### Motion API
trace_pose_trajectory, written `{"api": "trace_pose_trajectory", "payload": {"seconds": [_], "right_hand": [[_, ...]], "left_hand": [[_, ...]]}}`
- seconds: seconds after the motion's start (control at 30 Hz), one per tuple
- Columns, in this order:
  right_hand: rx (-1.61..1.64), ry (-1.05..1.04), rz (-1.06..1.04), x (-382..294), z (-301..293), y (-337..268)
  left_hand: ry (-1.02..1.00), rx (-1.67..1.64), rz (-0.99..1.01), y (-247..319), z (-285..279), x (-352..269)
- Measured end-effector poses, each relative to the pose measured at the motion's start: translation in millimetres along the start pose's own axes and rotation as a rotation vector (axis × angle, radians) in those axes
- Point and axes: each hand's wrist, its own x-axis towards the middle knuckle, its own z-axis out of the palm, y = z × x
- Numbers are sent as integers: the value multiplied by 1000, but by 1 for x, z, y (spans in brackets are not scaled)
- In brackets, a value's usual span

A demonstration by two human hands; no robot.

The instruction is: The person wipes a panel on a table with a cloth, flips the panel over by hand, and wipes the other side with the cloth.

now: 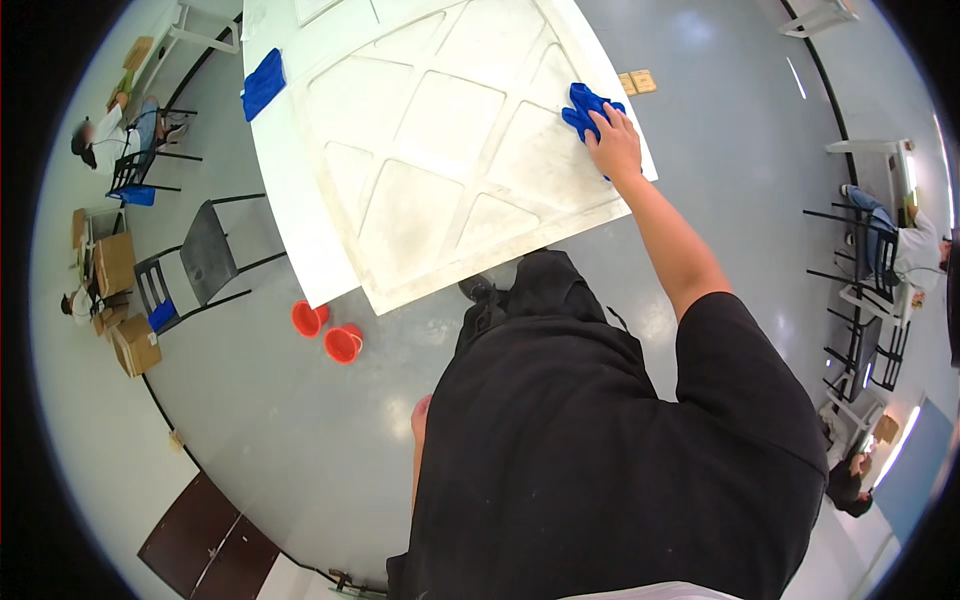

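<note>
My right hand (616, 146) holds a crumpled blue cloth (581, 112) against a large off-white panel (450, 112), near its right edge. Diagonal ribs or grooves cross the panel in a lattice, and brownish smudges mark its surface. The panel lies flat on a white table (311, 262), with its near corner jutting past the table's edge. Down beside my body hangs my left hand (421, 417), away from the table. Only part of it shows, so its fingers cannot be made out.
Another blue cloth (264, 84) lies at the table's left edge. Two red buckets (308, 319) stand on the floor near the table corner, close to a dark chair (206, 255). Cardboard boxes (135, 345) sit by the left wall. Several people are seated along both sides.
</note>
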Motion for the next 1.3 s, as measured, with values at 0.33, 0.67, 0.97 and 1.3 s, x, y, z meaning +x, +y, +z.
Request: {"api": "trace_pose_trajectory", "payload": {"seconds": [0.33,0.67,0.97,1.3], "right_hand": [[32,165,24,20,23,-2],[233,64,-78,39,10,-34],[380,-53,-110,55,37,-61],[232,-151,-418,32,50,-130]], "left_hand": [[16,-44,-47,22,24,-19],[63,-71,-100,-23,23,-11],[83,7,-174,89,42,-64],[156,23,-161,48,57,-85]]}}
